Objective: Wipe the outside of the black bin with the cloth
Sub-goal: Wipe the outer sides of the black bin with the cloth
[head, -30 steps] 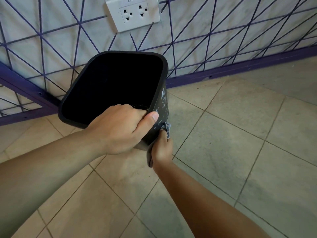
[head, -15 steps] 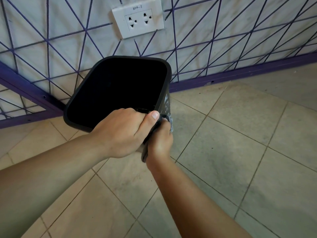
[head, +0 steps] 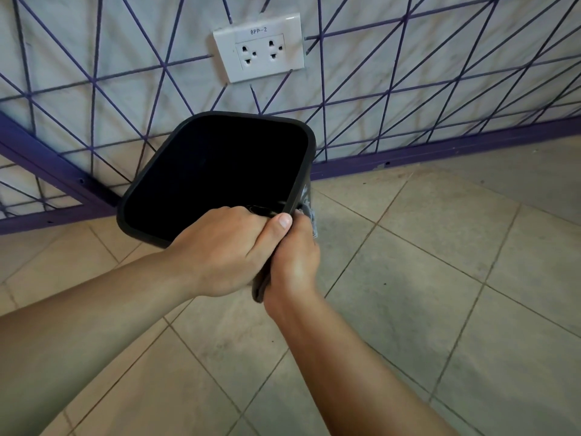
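Two hands busy: left hand (head: pixel 226 247) gripping black bin (head: pixel 217 174) rim, right hand (head: pixel 294 259) clutching cloth (head: pixel 309 214) below wall socket (head: pixel 259 47).

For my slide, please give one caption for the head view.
Left hand grips black bin rim; right hand presses cloth to its outside.

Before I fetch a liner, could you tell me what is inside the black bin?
The black bin looks empty, but its inside is dark. The left hand grips the near rim and covers that corner, so nothing is certain there.
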`<act>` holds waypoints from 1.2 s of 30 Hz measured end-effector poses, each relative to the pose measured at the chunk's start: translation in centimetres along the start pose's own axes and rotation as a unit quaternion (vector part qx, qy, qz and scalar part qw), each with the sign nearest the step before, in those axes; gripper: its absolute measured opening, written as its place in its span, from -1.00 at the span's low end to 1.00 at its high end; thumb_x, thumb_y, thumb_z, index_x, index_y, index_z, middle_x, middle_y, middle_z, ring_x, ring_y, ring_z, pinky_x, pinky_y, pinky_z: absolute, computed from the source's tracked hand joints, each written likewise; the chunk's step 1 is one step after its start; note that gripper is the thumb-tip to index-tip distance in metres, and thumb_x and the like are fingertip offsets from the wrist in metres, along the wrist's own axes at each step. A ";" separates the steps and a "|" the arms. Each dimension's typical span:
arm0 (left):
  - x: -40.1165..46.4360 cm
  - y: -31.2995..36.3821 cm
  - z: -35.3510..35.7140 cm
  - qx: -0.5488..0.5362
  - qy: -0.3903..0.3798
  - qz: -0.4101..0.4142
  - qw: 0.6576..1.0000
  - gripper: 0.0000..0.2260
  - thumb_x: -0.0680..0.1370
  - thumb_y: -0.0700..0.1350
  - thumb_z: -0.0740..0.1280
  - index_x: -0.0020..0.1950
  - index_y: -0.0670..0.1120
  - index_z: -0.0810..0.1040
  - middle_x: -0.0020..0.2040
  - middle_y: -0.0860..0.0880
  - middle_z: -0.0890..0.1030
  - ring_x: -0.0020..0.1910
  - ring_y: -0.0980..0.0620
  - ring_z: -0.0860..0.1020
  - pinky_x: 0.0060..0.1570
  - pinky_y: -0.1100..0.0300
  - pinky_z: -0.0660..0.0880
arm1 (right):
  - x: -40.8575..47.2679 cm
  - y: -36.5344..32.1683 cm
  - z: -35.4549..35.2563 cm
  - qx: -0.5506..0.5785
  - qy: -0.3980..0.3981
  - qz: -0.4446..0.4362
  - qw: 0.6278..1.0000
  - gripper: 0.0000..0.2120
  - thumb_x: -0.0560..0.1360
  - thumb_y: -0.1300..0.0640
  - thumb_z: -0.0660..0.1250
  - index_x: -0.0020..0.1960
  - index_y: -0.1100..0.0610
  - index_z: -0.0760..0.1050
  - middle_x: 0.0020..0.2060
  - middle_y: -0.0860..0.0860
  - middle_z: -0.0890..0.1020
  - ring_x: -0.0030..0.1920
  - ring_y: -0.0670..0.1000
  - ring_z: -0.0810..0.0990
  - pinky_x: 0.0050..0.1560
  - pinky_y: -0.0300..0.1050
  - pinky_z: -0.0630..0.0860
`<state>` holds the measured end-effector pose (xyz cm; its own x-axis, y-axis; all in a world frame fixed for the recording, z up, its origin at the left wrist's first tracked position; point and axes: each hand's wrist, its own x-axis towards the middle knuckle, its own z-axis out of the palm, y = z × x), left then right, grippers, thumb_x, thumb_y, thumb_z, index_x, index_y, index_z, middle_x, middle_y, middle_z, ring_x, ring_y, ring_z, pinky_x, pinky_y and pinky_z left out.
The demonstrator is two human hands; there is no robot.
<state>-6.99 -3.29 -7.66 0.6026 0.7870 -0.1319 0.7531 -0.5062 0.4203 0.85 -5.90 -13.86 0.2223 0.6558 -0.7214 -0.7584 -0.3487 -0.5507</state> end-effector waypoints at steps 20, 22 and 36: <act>0.3 0.3 -0.1 0.032 0.008 -0.024 0.999 -0.45 0.65 0.19 -0.08 -0.38 0.05 0.49 -0.48 0.05 0.53 -0.41 0.16 0.54 -0.32 0.19 0.38 | 0.5 -0.2 0.7 0.010 0.018 -0.038 0.999 -0.36 0.48 -0.18 0.27 0.42 0.13 0.69 0.26 0.15 0.80 0.33 0.22 0.76 0.52 0.32 0.62; 0.3 0.3 -0.3 0.029 0.000 -0.030 0.999 -0.44 0.65 0.20 -0.09 -0.28 0.06 0.59 -0.40 0.06 0.61 -0.33 0.14 0.60 -0.23 0.14 0.49 | 0.3 -0.2 0.9 0.003 0.008 -0.040 0.999 -0.30 0.44 -0.21 0.23 0.43 0.11 0.68 0.27 0.12 0.80 0.34 0.20 0.75 0.54 0.32 0.60; 0.7 0.3 -0.2 0.028 0.005 -0.028 0.999 -0.43 0.63 0.20 -0.11 -0.29 0.02 0.57 -0.41 0.03 0.60 -0.36 0.14 0.59 -0.25 0.13 0.47 | 1.5 -0.5 0.5 -0.001 0.000 -0.068 0.998 -0.40 0.53 -0.19 0.26 0.44 0.07 0.68 0.30 0.08 0.79 0.37 0.15 0.73 0.55 0.24 0.60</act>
<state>-6.38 -2.83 -7.43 0.5559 0.8187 -0.1442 0.7999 -0.4796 0.3606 1.31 -4.39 -14.47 0.3224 0.6974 -0.6400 -0.7200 -0.2582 -0.6441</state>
